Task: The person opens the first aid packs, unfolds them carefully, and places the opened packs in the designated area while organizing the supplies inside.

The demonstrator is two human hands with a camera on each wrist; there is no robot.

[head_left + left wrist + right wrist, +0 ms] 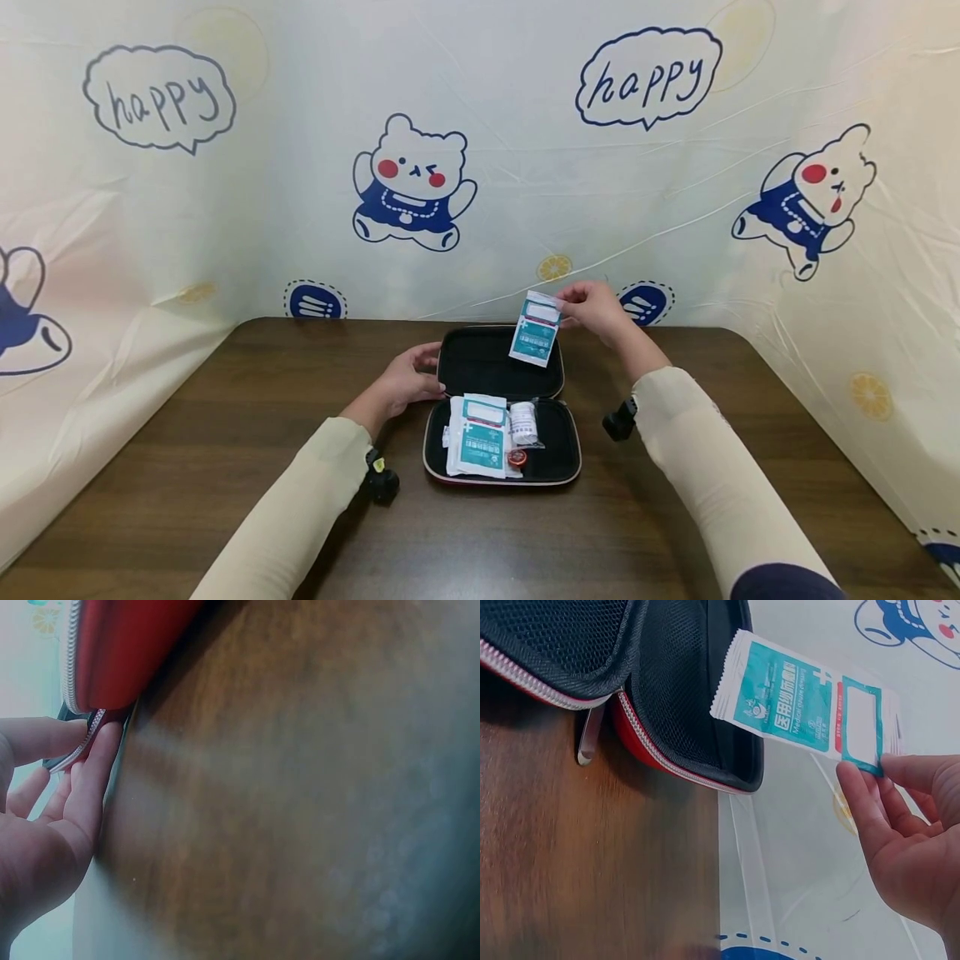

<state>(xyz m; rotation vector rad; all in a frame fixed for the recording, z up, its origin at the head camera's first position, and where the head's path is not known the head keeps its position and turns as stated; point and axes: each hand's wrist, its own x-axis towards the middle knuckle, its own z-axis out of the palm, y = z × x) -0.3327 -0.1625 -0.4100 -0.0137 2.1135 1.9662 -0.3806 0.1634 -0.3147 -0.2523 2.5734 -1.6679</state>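
An unzipped red case with black lining lies on the table, its lid folded back. My left hand pinches the lid's left edge between thumb and fingers at the zipper, as the left wrist view also shows. Between thumb and fingertips my right hand holds a white and teal medical gauze packet by its upper right corner, tilted over the lid. Inside the case's near half are several similar gauze packets, a wrapped white roll and a small red round item.
A brown wooden table carries the case near its far edge. Behind it hangs a white curtain printed with bears and "happy" bubbles. A metal zipper pull dangles at the case's side. Each wrist wears a black camera.
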